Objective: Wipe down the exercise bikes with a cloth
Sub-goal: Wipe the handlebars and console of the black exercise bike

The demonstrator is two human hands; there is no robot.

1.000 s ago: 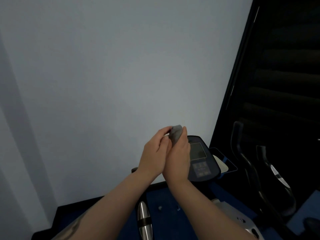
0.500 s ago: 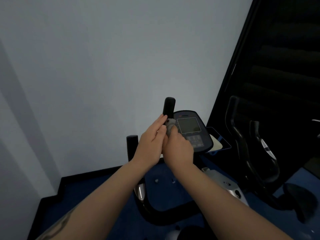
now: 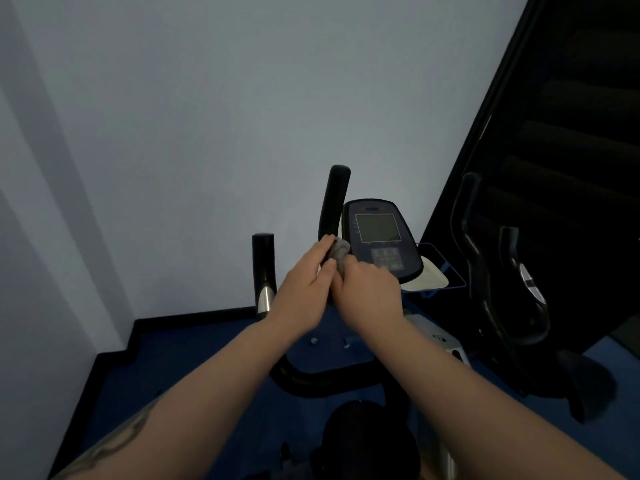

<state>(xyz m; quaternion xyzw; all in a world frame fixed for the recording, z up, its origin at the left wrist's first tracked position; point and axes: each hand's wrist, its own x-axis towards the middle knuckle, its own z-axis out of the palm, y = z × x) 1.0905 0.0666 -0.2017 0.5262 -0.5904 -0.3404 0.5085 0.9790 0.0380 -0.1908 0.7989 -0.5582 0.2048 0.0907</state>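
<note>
A small grey cloth (image 3: pixel 339 252) is bunched between my two hands, right against the lower part of the bike's upright black handlebar grip (image 3: pixel 334 199). My left hand (image 3: pixel 304 289) pinches the cloth from the left. From the right, my right hand (image 3: pixel 369 292) closes on it. The exercise bike's console (image 3: pixel 379 237), with a dark screen and a button panel, stands just right of the hands. A second black grip (image 3: pixel 263 268) with a silver sensor rises to the left. The bike's curved black frame (image 3: pixel 322 379) and its saddle (image 3: pixel 367 441) lie below my forearms.
A pale wall (image 3: pixel 207 133) fills the view ahead, with a black skirting (image 3: pixel 194 315) above blue floor (image 3: pixel 180 393). To the right stands a second machine with black handles (image 3: pixel 485 271) against a dark window area. A blue-edged holder with a pale item (image 3: pixel 431 277) sits behind the console.
The view has tilted down, bringing the bike's handlebars, frame and saddle into sight. My hands, with the cloth between them, now sit against the right handlebar grip instead of in front of the wall.
</note>
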